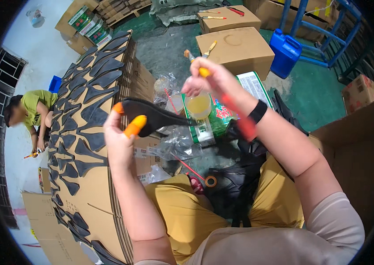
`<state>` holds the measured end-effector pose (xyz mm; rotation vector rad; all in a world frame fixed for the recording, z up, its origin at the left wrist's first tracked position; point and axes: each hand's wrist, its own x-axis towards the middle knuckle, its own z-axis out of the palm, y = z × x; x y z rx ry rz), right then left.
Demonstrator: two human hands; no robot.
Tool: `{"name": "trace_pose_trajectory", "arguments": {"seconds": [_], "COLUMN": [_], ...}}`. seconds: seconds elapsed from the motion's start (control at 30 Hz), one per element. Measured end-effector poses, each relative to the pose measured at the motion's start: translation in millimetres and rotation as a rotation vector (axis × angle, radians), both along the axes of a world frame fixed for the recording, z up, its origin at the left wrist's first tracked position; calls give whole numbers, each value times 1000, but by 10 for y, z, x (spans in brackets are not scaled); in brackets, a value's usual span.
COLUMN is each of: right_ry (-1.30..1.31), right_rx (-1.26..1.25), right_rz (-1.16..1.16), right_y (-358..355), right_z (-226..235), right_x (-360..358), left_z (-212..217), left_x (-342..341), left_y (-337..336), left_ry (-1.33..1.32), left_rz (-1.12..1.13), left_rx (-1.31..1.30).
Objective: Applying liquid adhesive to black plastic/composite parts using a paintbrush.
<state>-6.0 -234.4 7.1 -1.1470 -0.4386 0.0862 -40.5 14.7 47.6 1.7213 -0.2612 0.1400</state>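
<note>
Between the thumb and fingers of my left hand (120,141) is a black saddle-shaped piece (145,115), its broad end in my grip and its narrow end pointing right. Orange covers sit on the gripping fingertips. My right hand (211,79) is closed around a brush (247,129) with a red handle, blurred by motion, its bristles up and apart from the piece. Below that hand, a clear cup (198,106) of yellowish liquid stands on a green package (222,110).
Many similar black pieces (96,112) cover stacked cardboard (94,185) at left. A person in a green shirt (36,104) crouches beyond it. Cardboard boxes (240,51), a blue jug (284,53) and a blue metal frame (319,31) stand ahead and right. Clear plastic bags (176,148) lie nearby.
</note>
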Motion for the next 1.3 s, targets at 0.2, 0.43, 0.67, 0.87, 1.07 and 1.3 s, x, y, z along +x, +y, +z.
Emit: {"name": "trace_pose_trajectory", "arguments": {"seconds": [0.2,0.43,0.67,0.87,1.07,1.3], "right_ry": [66,78,-220,-116,-133,205], "right_rx": [-345,-663,-877,-915,-893,-334], "right_rz": [-323,-430,-357,-217,-307,-406], "right_y": [-507,-481,-213,-176,-242,-669], "right_z": [101,-278,-684,-678,-710,-155], "right_x": [19,215,293,302,310,308], "left_z": [-120,-252,-277,-327,-413,-444], "left_x": [139,284,317,355,423,503], "left_y": [421,440,193,80,45,-160], "left_ry": [-272,-424,-371,-401,-405,-458], "left_rz": [154,321,250,237,235,215], "left_rx": [-40,77,75,179,220,342]}}
